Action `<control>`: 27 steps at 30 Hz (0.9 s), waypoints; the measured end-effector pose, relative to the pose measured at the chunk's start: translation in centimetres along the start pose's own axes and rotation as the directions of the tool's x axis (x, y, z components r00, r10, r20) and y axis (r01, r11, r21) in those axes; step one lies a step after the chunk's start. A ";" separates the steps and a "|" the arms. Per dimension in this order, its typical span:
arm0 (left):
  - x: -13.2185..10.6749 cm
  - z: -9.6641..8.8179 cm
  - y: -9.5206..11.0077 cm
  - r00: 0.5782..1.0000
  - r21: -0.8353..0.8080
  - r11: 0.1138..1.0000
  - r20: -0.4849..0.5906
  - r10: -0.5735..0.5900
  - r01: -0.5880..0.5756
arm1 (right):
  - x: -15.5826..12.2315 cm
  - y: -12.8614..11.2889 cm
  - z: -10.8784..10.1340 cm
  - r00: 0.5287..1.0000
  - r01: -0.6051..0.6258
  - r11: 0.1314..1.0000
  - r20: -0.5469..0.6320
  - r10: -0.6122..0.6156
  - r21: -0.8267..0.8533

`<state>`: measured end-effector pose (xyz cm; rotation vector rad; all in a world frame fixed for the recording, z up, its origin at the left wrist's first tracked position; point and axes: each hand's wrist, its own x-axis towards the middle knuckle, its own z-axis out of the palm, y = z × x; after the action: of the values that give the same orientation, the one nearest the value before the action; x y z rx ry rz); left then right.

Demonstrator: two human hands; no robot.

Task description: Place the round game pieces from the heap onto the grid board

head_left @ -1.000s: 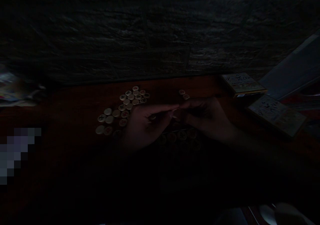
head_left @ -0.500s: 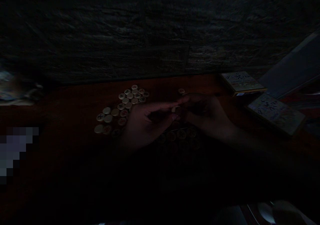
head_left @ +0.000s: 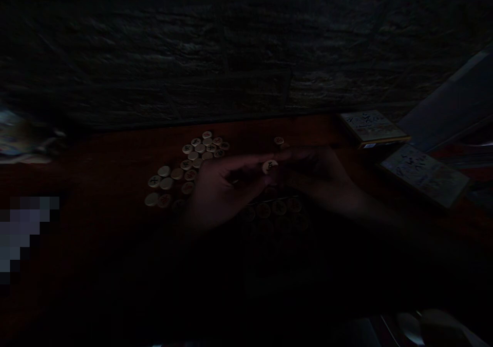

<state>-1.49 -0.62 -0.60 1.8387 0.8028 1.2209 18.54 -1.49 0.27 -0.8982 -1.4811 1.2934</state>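
1. Here, left hand (head_left: 217, 193) and right hand (head_left: 325, 177) nearly meet, fingertips of both clamped on one xiangqi piece (head_left: 270, 167), black character showing, above the counter (head_left: 115, 157)
2. Loose discs (head_left: 197, 162) clustered left, beyond left hand
3. Shadowed rows of discs (head_left: 279, 208) nearer the wearer
4. Two printed boxes (head_left: 425, 176) at right

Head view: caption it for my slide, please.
Left hand and right hand hold a black-marked disc between them, above a dim table bearing loose discs.
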 end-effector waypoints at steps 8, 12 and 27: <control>-0.1 -0.2 0.4 0.999 -0.011 1.000 -0.041 -0.026 0.026 | 0.0 0.2 -0.1 1.000 0.018 1.000 0.019 -0.017 -0.022; 0.0 0.0 0.6 0.996 -0.021 0.998 -0.070 -0.056 0.055 | 0.0 0.4 0.0 0.999 0.052 0.998 0.013 -0.051 -0.032; -0.2 0.0 0.6 0.999 0.087 0.995 -0.031 -0.043 0.046 | 0.1 0.0 0.2 0.999 0.038 0.996 -0.036 -0.041 -0.077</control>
<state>-1.52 -1.12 -0.20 1.8664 0.9219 1.2036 18.36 -1.42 0.30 -0.9326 -1.5200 1.1923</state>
